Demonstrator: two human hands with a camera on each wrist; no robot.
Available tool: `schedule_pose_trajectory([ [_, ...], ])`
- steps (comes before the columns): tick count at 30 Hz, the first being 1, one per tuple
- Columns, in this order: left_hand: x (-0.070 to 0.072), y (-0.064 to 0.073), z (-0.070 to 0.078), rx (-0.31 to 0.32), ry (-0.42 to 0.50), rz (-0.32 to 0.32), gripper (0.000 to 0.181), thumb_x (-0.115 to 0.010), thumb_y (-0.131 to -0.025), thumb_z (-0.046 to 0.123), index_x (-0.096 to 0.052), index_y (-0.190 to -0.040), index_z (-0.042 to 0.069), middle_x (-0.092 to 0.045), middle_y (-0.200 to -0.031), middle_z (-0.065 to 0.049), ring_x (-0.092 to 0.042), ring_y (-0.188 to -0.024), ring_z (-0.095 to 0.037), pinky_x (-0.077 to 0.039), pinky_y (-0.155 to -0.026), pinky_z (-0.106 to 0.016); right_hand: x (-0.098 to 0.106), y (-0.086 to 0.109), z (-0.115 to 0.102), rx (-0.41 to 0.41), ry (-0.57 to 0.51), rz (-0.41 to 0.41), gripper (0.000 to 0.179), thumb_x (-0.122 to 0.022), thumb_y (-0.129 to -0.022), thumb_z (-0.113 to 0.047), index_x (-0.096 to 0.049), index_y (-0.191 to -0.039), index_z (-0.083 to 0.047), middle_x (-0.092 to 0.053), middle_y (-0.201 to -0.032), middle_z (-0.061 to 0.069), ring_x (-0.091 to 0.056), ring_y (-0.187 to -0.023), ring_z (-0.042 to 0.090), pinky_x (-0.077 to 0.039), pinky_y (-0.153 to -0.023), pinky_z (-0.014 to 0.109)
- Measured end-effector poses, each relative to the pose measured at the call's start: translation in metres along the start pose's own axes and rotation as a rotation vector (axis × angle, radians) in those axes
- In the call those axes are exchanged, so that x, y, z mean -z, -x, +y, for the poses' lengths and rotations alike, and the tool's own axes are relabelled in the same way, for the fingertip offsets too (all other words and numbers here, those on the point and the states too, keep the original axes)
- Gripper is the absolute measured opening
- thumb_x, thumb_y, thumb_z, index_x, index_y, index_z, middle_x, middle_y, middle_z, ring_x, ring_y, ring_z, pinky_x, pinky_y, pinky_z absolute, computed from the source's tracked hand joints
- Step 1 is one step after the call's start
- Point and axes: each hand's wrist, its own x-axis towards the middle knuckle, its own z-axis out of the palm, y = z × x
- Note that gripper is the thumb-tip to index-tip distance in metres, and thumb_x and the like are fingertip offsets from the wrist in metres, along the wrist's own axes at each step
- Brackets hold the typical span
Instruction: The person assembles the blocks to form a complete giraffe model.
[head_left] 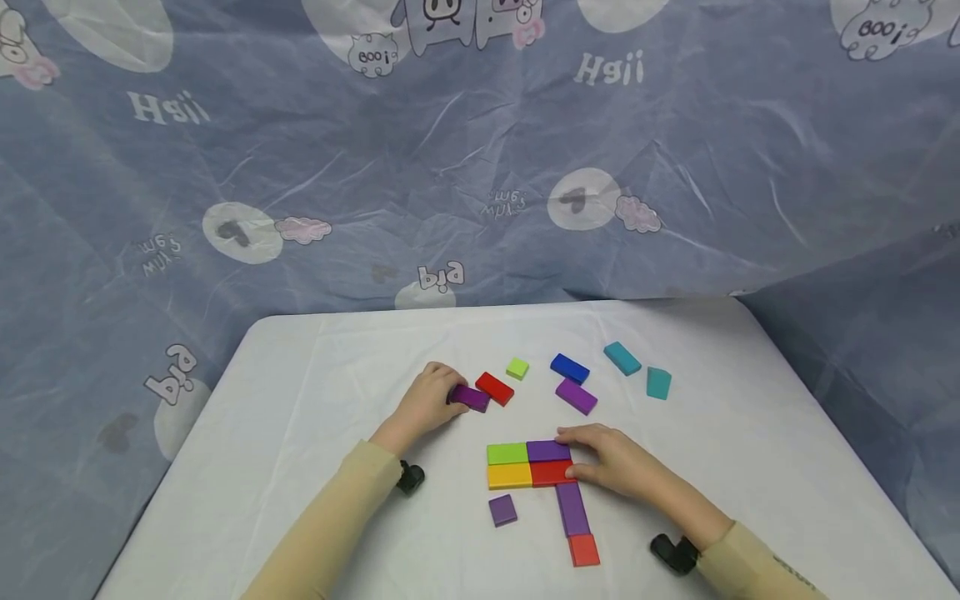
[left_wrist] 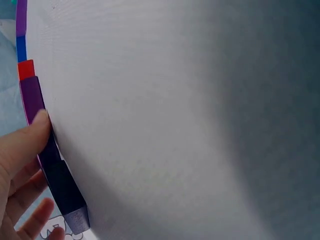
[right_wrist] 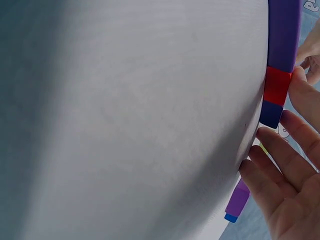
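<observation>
In the head view my left hand (head_left: 426,404) pinches a purple block (head_left: 471,398) between thumb and fingers, left of a red block (head_left: 495,388). A dark block (left_wrist: 65,190) adjoins that purple one in the left wrist view. My right hand (head_left: 615,460) rests at the right end of a joined group: green block (head_left: 507,453), upper purple block (head_left: 548,451), yellow block (head_left: 509,477) and lower red block (head_left: 549,474). Its thumb touches the lower red block and its index finger reaches the upper purple one. Below run a long purple piece (head_left: 572,509) and a red square block (head_left: 583,551).
Farther back on the white table (head_left: 315,367) lie a small lime block (head_left: 517,368), a blue block (head_left: 570,368), another purple block (head_left: 576,397), a teal bar (head_left: 622,358) and a teal piece (head_left: 658,383). A purple square block (head_left: 502,510) lies nearer. Patterned cloth (head_left: 480,167) hangs behind.
</observation>
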Motion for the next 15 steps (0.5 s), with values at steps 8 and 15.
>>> schedule_pose_trajectory([
  [8, 0.008, 0.008, 0.007, 0.016, 0.047, -0.011, 0.035, -0.083, -0.079, 0.033, -0.069, -0.103, 0.011, -0.068, -0.106, -0.004, -0.052, -0.115, -0.024, -0.047, -0.1, -0.04, 0.0, -0.001, 0.002, 0.013, 0.006, 0.002, 0.046, -0.076, -0.086, -0.026, -0.065, -0.129, -0.012, -0.063, -0.134, 0.009, -0.057, -0.125, 0.032, -0.047, -0.102, 0.052],
  [15, 0.022, 0.036, 0.024, 0.048, 0.094, -0.039, 0.036, -0.081, -0.081, 0.034, -0.066, -0.106, 0.014, -0.064, -0.095, 0.002, -0.051, -0.092, -0.015, -0.051, -0.082, -0.031, -0.001, -0.001, 0.005, 0.023, 0.011, 0.003, 0.046, -0.076, -0.086, -0.026, -0.065, -0.128, -0.012, -0.063, -0.134, 0.008, -0.057, -0.125, 0.032, -0.047, -0.102, 0.052],
])
